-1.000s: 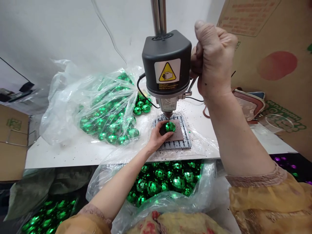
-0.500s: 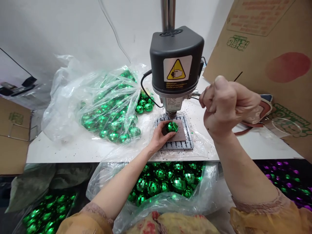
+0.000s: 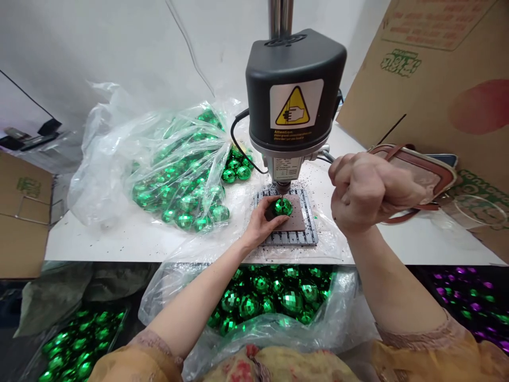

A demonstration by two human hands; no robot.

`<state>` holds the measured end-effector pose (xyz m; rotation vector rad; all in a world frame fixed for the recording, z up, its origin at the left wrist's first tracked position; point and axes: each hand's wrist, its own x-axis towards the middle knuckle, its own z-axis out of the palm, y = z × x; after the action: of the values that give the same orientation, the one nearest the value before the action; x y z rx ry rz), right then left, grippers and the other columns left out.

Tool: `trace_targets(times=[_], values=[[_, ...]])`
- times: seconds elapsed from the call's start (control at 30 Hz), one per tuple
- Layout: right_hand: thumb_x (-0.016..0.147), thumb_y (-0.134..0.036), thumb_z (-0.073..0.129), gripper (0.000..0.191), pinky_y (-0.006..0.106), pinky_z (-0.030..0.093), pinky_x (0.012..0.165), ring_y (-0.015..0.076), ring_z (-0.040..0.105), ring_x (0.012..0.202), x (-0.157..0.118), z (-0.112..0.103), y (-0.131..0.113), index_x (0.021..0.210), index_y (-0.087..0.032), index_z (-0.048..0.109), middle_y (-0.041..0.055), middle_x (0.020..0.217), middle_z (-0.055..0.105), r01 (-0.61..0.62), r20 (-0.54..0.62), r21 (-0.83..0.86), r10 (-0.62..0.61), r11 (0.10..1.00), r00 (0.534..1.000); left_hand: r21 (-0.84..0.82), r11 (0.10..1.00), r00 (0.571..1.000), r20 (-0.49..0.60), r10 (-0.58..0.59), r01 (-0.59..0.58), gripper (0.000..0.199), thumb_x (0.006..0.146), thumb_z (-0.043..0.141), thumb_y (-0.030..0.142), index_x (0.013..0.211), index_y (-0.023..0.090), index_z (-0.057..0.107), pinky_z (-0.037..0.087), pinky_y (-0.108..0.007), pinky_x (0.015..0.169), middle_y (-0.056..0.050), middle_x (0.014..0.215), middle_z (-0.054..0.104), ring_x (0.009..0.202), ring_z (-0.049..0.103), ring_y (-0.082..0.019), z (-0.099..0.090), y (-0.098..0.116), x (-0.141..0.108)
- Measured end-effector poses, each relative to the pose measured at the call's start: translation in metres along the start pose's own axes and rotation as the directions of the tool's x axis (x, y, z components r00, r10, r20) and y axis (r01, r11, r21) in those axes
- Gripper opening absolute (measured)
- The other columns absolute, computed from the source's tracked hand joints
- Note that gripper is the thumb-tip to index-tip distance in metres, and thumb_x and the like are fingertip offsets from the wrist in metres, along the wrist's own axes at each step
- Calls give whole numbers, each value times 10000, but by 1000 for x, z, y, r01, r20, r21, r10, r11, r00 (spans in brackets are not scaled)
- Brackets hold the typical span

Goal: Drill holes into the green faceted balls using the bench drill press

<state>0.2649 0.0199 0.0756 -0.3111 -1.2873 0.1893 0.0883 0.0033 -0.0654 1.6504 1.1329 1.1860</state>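
My left hand (image 3: 264, 222) grips a shiny green faceted ball (image 3: 283, 207) between thumb and fingers. The ball sits on a brown square pad (image 3: 297, 223) on the slotted metal base (image 3: 312, 236) of a small drill press (image 3: 296, 95). Right above, the drill bit (image 3: 282, 195) meets the top of the ball; how deep it goes I cannot tell. To the right of the press, my right hand (image 3: 360, 193) is closed in a fist round the press's lever, most of which the fingers hide. Another thin black lever arm (image 3: 393, 130) sticks up behind the hand.
A clear plastic bag (image 3: 107, 159) of green balls lies left of the press. More green balls (image 3: 292, 300) fill a plastic-lined container below the table edge. Cardboard boxes (image 3: 433, 74) stand at both sides. A brown-trimmed bag (image 3: 441, 170) lies behind my right hand. Dark shavings surround the base.
My right hand has come down and turned forward with the lever. The black lever arm has swung too. My left hand still holds the ball in place. The view has shifted slightly.
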Motion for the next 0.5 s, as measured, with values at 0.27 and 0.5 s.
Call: trace_targets(times=[0.27, 0.5], values=[[842, -176, 582, 525, 302, 259, 418, 68, 245, 409, -8, -2, 13, 517, -173, 169, -48, 447, 239, 147, -16, 65, -146, 987, 989, 8, 1000, 1000, 6, -7, 7, 573, 817, 799, 460, 1277, 212, 564, 500, -428, 1058, -101, 1235, 673, 1167, 642, -258, 0, 1, 0], [845, -199, 591, 524, 293, 290, 401, 64, 286, 370, -10, -3, 2, 497, -170, 201, -52, 427, 265, 120, 36, 19, -121, 993, 992, 0, 1000, 1000, -7, 2, -2, 561, 815, 801, 444, 1265, 203, 569, 517, -422, 1044, -102, 1217, 683, 1151, 658, -256, -1, 5, -1]])
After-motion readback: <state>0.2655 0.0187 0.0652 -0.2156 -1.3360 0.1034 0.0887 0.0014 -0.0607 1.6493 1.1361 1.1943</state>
